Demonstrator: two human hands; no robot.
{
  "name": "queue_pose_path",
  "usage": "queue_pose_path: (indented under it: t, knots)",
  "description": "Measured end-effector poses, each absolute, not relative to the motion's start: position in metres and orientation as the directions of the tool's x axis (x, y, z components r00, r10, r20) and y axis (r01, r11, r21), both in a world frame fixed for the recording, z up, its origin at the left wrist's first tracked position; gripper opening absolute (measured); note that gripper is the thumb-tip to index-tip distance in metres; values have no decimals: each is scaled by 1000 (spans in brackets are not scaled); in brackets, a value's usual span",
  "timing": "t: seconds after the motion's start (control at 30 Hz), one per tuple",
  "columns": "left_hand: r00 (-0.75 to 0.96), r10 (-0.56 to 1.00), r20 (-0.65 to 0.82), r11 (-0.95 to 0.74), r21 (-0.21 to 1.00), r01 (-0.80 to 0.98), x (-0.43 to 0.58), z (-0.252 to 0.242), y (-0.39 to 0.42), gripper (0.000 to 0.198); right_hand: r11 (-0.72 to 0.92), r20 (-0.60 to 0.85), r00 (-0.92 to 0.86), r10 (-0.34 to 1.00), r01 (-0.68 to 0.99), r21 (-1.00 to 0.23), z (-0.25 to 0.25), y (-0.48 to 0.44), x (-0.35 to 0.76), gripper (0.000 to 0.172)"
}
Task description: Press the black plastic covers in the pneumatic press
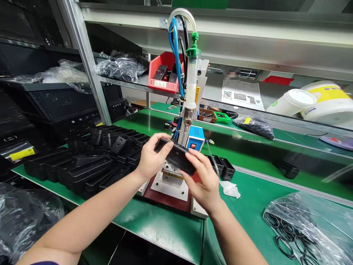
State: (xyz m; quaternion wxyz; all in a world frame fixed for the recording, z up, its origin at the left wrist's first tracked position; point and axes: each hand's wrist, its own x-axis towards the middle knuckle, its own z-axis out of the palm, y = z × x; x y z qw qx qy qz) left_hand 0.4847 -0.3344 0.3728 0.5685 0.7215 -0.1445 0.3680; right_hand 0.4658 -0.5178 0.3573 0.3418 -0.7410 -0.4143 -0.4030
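Black moulded plastic housing, shallow and rectangular, clamped between left hand and right hand, fingers curled over its edges, above the pale base plate of a syringe dispenser. Matching housings crowd the green bench mat; rubber O-rings lie under clear film.

In front of me, a green-topped workbench runs beneath a pale metal shelf beam and an aluminium upright, with a red plastic bin and bagged black parts on a lower shelf.
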Motion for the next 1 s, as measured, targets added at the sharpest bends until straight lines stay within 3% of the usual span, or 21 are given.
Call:
queue_pose_path:
  t: [0.17, 0.37, 0.57, 0.7, 0.87, 1.0]
  knots:
    - [739, 126, 661, -274, 740, -615, 535, 382, -334, 25, -495, 845, 445, 297, 828, -262, 371, -517, 502, 43]
    - [884, 81, 461, -146, 883, -447, 558, 367, -337, 25, -517, 793, 557, 248, 768, -378, 361, -519, 508, 35]
    - [901, 63, 429, -75, 903, -424, 558, 363, -339, 25, -492, 843, 491, 220, 802, -339, 356, -515, 510, 30]
    - [869, 38, 494, -55, 869, -492, 557, 360, -337, 27, -491, 884, 419, 209, 827, -276, 355, -511, 515, 16]
    - [811, 13, 584, -12, 811, -584, 562, 350, -336, 30, -570, 889, 422, 176, 780, -258, 351, -506, 519, 29]
    - [758, 42, 650, -63, 759, -648, 565, 344, -336, 31, -528, 887, 442, 135, 789, -313, 348, -503, 519, 27]
